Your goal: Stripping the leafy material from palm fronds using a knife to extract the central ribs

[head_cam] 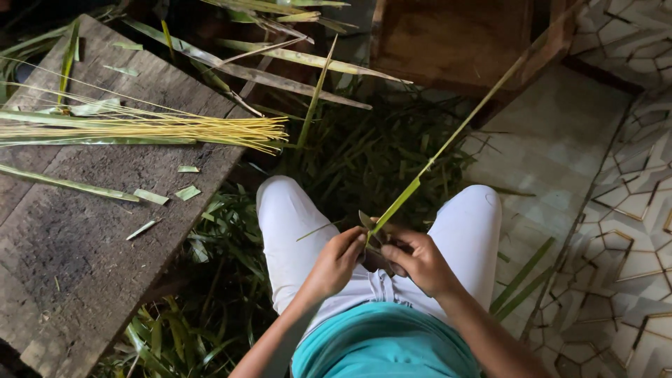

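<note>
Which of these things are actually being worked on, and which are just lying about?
In hand:
- long green leaf strip, held by left hand and right hand
- small blade against the strip

Lying about:
- bundle of yellow leaf ribs on the wooden board
- green leaf trimmings on the floor
- wooden box

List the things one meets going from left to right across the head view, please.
Wooden board → bundle of yellow sticks → left hand → right hand → patterned tile floor.
</note>
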